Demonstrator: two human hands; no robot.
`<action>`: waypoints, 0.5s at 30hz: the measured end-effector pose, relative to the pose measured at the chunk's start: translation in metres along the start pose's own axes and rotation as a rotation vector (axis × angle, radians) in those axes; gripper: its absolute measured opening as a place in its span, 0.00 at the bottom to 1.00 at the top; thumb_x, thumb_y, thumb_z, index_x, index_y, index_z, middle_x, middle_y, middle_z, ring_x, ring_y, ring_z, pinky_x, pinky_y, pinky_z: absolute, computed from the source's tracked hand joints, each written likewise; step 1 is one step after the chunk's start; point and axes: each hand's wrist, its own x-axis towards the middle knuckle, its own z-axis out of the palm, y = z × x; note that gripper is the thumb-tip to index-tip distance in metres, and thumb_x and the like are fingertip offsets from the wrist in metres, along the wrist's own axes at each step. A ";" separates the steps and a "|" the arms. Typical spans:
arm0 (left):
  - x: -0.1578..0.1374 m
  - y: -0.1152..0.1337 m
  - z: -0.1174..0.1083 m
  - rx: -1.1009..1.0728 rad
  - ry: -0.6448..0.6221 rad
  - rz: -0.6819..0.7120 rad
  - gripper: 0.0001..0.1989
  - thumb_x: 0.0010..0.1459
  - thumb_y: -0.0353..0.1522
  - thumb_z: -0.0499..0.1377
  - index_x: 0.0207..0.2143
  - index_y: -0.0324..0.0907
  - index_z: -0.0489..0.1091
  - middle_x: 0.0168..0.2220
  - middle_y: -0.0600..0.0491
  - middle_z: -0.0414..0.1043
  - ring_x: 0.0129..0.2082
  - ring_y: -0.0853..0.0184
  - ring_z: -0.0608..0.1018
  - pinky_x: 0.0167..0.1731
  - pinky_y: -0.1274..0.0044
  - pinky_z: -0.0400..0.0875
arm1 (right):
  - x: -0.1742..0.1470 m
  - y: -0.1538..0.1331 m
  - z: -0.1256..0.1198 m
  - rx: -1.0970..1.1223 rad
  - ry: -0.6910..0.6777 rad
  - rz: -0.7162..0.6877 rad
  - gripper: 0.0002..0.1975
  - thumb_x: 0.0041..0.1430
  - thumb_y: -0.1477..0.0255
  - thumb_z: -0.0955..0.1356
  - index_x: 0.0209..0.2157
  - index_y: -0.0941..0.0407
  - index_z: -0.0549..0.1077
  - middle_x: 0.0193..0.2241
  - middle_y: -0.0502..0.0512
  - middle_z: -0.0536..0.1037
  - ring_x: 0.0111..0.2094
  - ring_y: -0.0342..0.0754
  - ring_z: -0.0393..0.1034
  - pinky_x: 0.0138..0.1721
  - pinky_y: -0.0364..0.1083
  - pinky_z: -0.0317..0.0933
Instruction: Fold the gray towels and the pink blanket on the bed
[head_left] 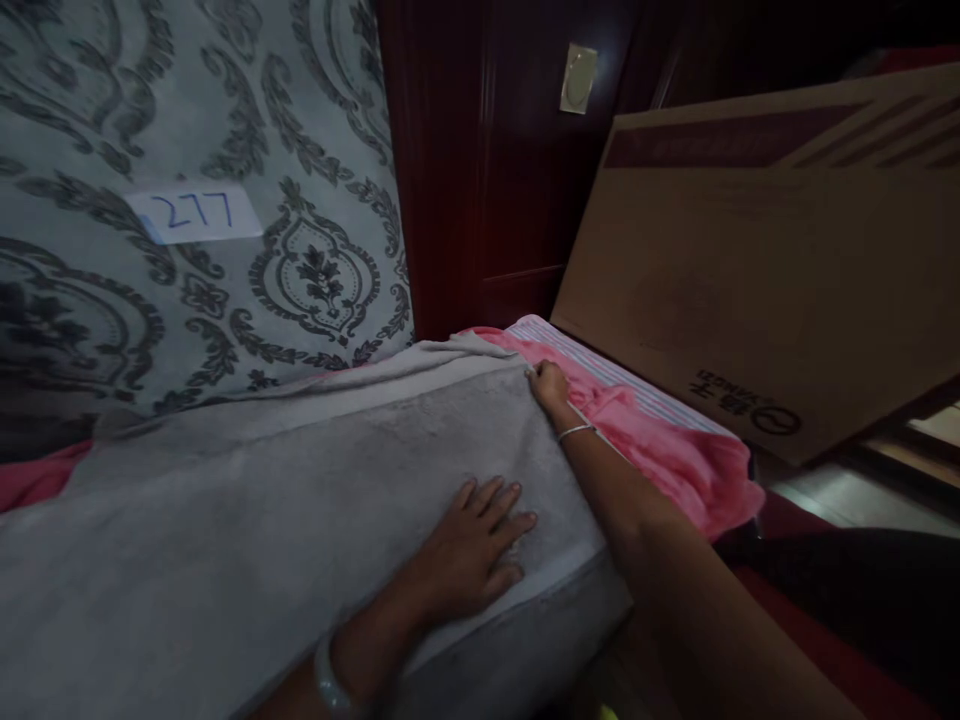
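Note:
A grey fabric cover [315,500] is spread over a long, box-shaped cushion or mattress and hangs down its near side. My left hand [476,545] lies flat on top of it near the right end, fingers spread. At the far right corner, my right hand [551,387] has its fingers curled on the edge of the grey cover. The right fingertips are partly hidden. A pink blanket [645,440] lies just beyond that hand, partly over a striped cloth [652,385].
A large cardboard box [765,260] leans on the right, against a dark red wooden panel [480,200]. Patterned wallpaper [322,270] covers the back left wall, with a paper label [196,212] reading 277. A light switch [578,78] is on the panel.

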 end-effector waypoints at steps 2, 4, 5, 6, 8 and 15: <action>-0.001 0.001 -0.001 -0.015 0.010 0.003 0.32 0.64 0.43 0.59 0.68 0.50 0.59 0.73 0.46 0.50 0.73 0.50 0.52 0.70 0.49 0.47 | -0.007 -0.006 -0.006 -0.003 -0.009 -0.017 0.17 0.65 0.69 0.63 0.49 0.61 0.76 0.47 0.67 0.79 0.47 0.55 0.73 0.49 0.50 0.66; -0.002 0.001 0.000 -0.028 0.041 0.009 0.33 0.64 0.45 0.58 0.69 0.48 0.58 0.73 0.44 0.51 0.73 0.51 0.53 0.70 0.50 0.47 | -0.019 -0.011 -0.011 -0.022 -0.009 -0.089 0.22 0.66 0.68 0.62 0.57 0.61 0.72 0.55 0.70 0.75 0.55 0.58 0.69 0.55 0.54 0.64; -0.002 0.001 0.002 -0.032 0.063 0.011 0.34 0.64 0.46 0.58 0.69 0.47 0.57 0.73 0.43 0.51 0.73 0.52 0.53 0.70 0.51 0.47 | -0.028 -0.012 -0.013 -0.055 -0.011 -0.164 0.25 0.67 0.66 0.62 0.62 0.60 0.69 0.61 0.70 0.70 0.60 0.60 0.65 0.58 0.56 0.62; -0.003 0.000 0.003 -0.033 0.085 0.016 0.35 0.64 0.47 0.57 0.69 0.46 0.56 0.73 0.41 0.51 0.73 0.52 0.54 0.70 0.52 0.47 | -0.039 -0.012 -0.014 -0.105 -0.020 -0.255 0.27 0.68 0.63 0.61 0.66 0.58 0.65 0.66 0.68 0.64 0.65 0.61 0.59 0.61 0.60 0.58; -0.003 -0.001 0.007 -0.022 0.123 0.026 0.36 0.65 0.49 0.55 0.69 0.43 0.56 0.72 0.39 0.51 0.73 0.52 0.54 0.70 0.53 0.47 | -0.062 -0.007 -0.013 -0.240 -0.069 -0.436 0.30 0.70 0.58 0.59 0.70 0.52 0.58 0.72 0.63 0.54 0.70 0.62 0.50 0.65 0.65 0.52; -0.007 0.010 0.012 0.092 0.210 0.039 0.32 0.66 0.50 0.53 0.66 0.44 0.62 0.69 0.42 0.60 0.70 0.57 0.60 0.69 0.62 0.51 | -0.096 0.029 0.002 -0.441 -0.209 -0.479 0.33 0.71 0.55 0.51 0.71 0.52 0.57 0.72 0.61 0.53 0.71 0.62 0.49 0.65 0.68 0.51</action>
